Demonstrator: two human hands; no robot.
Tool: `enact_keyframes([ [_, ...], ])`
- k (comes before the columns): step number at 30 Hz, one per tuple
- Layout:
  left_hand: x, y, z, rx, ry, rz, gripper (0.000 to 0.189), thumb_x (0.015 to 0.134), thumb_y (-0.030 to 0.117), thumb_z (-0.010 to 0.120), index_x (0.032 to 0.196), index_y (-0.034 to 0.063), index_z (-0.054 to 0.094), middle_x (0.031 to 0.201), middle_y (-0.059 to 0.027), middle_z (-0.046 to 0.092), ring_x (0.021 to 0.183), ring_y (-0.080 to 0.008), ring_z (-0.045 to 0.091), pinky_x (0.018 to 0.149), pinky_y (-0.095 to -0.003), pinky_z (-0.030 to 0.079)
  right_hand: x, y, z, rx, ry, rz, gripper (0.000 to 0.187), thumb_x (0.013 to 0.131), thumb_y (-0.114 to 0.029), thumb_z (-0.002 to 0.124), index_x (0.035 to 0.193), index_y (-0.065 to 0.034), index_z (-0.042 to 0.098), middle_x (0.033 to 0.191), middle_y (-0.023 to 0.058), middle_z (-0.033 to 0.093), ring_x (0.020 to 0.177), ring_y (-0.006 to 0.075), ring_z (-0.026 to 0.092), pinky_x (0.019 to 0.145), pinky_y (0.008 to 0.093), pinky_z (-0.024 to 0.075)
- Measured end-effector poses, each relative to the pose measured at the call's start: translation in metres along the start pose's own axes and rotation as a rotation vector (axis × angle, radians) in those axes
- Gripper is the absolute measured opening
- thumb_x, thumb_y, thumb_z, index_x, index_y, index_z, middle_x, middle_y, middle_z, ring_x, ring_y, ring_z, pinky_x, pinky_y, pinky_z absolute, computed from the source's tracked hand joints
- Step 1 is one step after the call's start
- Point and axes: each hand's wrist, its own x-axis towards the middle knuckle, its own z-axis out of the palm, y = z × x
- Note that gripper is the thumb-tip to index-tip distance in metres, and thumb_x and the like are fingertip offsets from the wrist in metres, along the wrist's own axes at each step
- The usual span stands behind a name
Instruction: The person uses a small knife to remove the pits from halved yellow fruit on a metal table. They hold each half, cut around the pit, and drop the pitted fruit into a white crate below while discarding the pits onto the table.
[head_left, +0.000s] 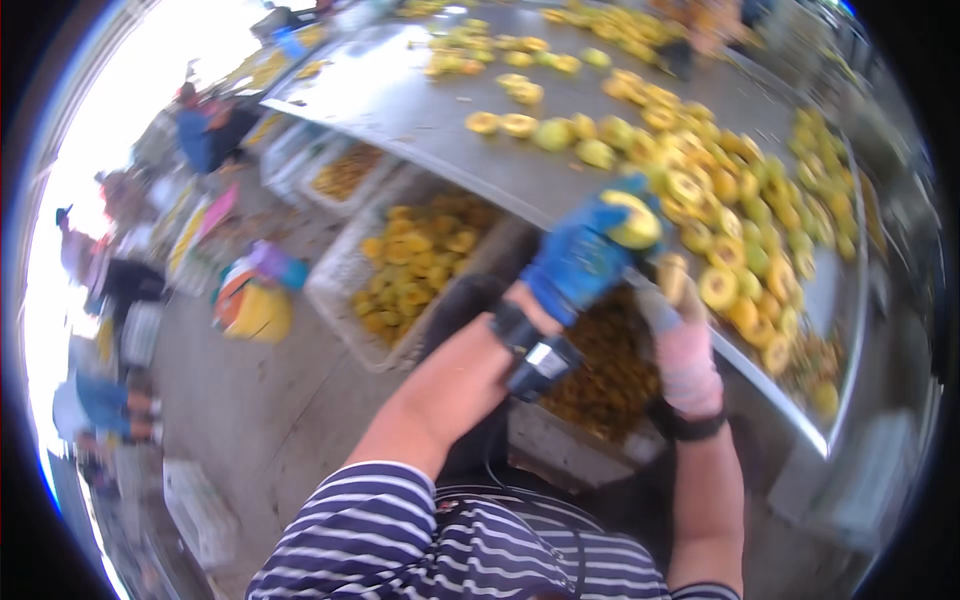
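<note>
My left hand (589, 255), in a blue work glove, grips a halved yellow fruit (636, 220) with its pale cut side showing, just over the near edge of the metal table (525, 191). Close to its right, my right hand (686, 330) wears a pale pink and white knit glove. Its fingers are curled near a blurred tan thing (671, 277); whether it holds a tool is unclear. A long pile of halved yellow-green fruit (724, 251) lies on the table beyond both hands, many halves with the cut side up.
A white plastic crate (330, 300) of fruit halves stands left under the table edge. Below my hands, another crate (559, 442) holds small brown pieces. Yellow, orange and purple bags (259, 307) lie on the floor. Co-workers sit at the left; a person's hands (705, 26) work across the table.
</note>
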Motion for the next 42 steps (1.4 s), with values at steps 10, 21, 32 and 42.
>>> enact_keyframes([
  [10, 0.013, -0.007, -0.014, 0.927, -0.189, 0.327, 0.042, 0.097, 0.007, 0.063, 0.134, -0.0055, 0.049, 0.127, -0.0179, 0.062, 0.112, -0.0261, 0.065, 0.097, -0.0376, 0.055, -0.002, -0.007, -0.003, -1.226, 0.292, -0.314, 0.04, 0.083, -0.019, 0.079, 0.111, -0.0008, 0.058, 0.084, 0.0213, 0.065, 0.077, 0.0386, 0.065, 0.067, 0.0408, 0.0516],
  [21, 0.021, -0.012, -0.03, 0.428, -0.03, -0.03, 0.032, 0.1, 0.011, 0.061, 0.128, -0.0024, 0.055, 0.117, -0.0167, 0.068, 0.106, -0.0262, 0.068, 0.094, -0.0382, 0.056, 0.004, 0.002, -0.006, -1.511, 0.252, -0.233, 0.038, 0.085, -0.019, 0.076, 0.112, -0.0031, 0.055, 0.077, 0.0208, 0.066, 0.072, 0.0401, 0.067, 0.061, 0.0449, 0.0524],
  [32, 0.012, 0.003, -0.015, 1.465, -0.212, 0.365, 0.043, 0.092, 0.002, 0.065, 0.133, -0.0041, 0.054, 0.115, -0.0119, 0.068, 0.105, -0.0224, 0.068, 0.094, -0.0336, 0.055, 0.006, -0.003, -0.008, -1.378, 0.326, -0.214, 0.034, 0.084, -0.016, 0.076, 0.109, -0.0029, 0.056, 0.077, 0.0207, 0.065, 0.073, 0.0389, 0.067, 0.063, 0.0437, 0.0519],
  [42, 0.014, -0.016, -0.024, 0.918, -0.098, 0.125, 0.041, 0.096, 0.033, 0.068, 0.12, -0.0001, 0.061, 0.103, -0.0108, 0.073, 0.095, -0.0184, 0.07, 0.087, -0.0309, 0.055, 0.005, 0.005, -0.009, -1.556, 0.249, -0.246, 0.034, 0.086, -0.021, 0.075, 0.108, -0.0027, 0.056, 0.074, 0.0203, 0.065, 0.07, 0.04, 0.067, 0.061, 0.0445, 0.0525],
])
